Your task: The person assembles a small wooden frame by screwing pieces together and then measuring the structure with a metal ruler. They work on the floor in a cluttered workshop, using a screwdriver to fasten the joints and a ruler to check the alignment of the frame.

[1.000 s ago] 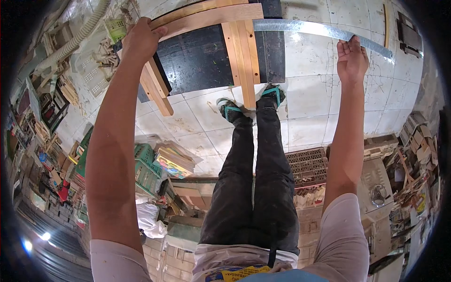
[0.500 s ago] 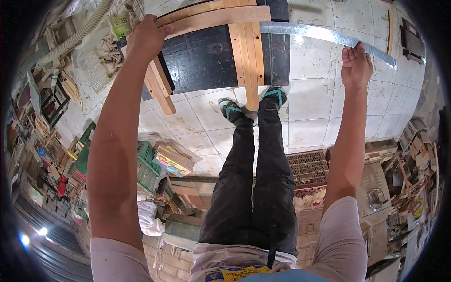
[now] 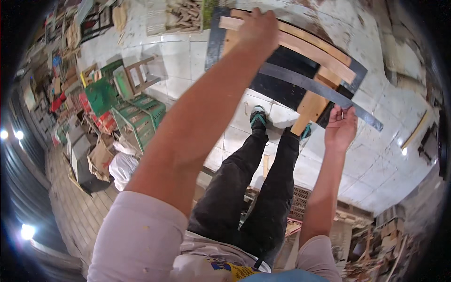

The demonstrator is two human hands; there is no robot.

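Observation:
My left hand (image 3: pixel 258 32) is closed over a pale wooden strip (image 3: pixel 314 50), near its left end. The strip lies across a wooden frame, with another wooden rail (image 3: pixel 324 41) just behind it. My right hand (image 3: pixel 342 126) pinches a long, flat metal ruler (image 3: pixel 300 81) toward its right end. The ruler hangs slantwise over the front of the frame, its left end over a black panel (image 3: pixel 282 89) and its right tip above the floor. A wider wooden bar (image 3: pixel 307 109) of the frame slopes toward my feet, passing partly under the ruler.
My sandalled feet (image 3: pixel 258 117) are just in front of the frame. A crate of small wood pieces (image 3: pixel 188 19) sits beyond it to the left. Green crates (image 3: pixel 138 120) and a white sack (image 3: pixel 123 168) stand at left. Wood scraps (image 3: pixel 376 244) are piled at lower right.
The ruler has moved left, from beyond the strip's right end to over the black panel, with my right hand on it. My left hand still grips the strip. The whole view has turned.

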